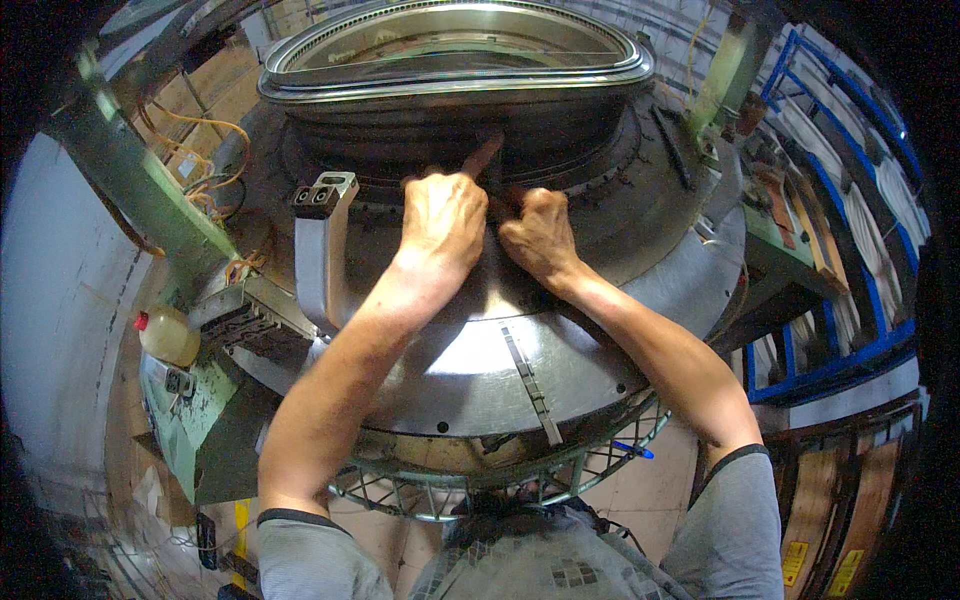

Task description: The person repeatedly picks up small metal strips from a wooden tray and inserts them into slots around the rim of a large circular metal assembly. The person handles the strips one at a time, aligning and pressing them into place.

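Both my arms reach forward over a large round metal machine, which looks like a circular knitting machine, with a broad steel bed [420,375]. My left hand [445,220] is closed at the foot of the dark drum [390,140], knuckles up. Just beyond it, a narrow skin-coloured shape slants up against the drum; I cannot tell whether it is a finger or a reflection. Close on its right, my right hand [540,235] is curled with its fingers tucked inward. The hands themselves hide whatever they grip. Above the drum sits a shiny toothed metal ring [460,90].
A grey upright bracket [322,250] stands left of my left forearm. Green posts [165,190] flank the machine. A yellowish bottle with a red cap [170,335] is at the left. Blue racks [840,365] stand at the right. A slotted metal strip [532,385] lies across the bed.
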Tool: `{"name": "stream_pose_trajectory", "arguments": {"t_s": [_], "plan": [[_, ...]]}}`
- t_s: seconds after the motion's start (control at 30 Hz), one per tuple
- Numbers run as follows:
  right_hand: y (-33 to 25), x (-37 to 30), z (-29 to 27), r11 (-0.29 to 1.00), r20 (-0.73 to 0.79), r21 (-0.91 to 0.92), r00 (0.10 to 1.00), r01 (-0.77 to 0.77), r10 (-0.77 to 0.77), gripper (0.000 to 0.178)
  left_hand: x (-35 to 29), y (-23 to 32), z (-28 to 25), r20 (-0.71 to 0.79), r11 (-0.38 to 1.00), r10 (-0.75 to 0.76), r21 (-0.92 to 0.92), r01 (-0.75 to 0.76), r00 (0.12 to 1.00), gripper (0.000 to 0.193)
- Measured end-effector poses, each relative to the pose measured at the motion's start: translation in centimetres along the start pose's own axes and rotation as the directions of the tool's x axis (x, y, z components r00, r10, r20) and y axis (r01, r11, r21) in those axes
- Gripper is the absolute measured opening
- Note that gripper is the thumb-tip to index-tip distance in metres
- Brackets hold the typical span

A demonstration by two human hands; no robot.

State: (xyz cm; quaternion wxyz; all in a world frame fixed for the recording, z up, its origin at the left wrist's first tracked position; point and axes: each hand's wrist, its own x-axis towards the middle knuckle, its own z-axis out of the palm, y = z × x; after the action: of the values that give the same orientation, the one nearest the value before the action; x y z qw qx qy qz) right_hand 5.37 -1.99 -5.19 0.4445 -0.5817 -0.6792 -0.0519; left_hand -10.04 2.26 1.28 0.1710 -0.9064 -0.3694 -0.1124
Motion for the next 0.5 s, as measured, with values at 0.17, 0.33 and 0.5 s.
{"name": "stream_pose_trajectory", "arguments": {"t_s": [0.17,0.33,0.5], "plan": [[-0.3,1.1,0.9,0.992,-0.053,0.068,0.992,-0.107,0.111,0.030,0.0,-2.1,-0.5,-0.136,0.996,0.089,-0.011,-0.091,0.987,0.092],[-1.4,0.3,0.0,0.975,-0.039,0.088,0.977,-0.205,0.209,0.026,0.2,-1.9,-0.1,0.067,0.979,0.121,0.159,-0.131,0.990,0.025],[-2.6,-0.5,-1.1,0.954,0.036,0.073,0.957,-0.291,0.289,0.021,0.5,-1.9,-0.1,0.182,0.938,0.249,0.201,-0.284,0.951,0.030]]}}
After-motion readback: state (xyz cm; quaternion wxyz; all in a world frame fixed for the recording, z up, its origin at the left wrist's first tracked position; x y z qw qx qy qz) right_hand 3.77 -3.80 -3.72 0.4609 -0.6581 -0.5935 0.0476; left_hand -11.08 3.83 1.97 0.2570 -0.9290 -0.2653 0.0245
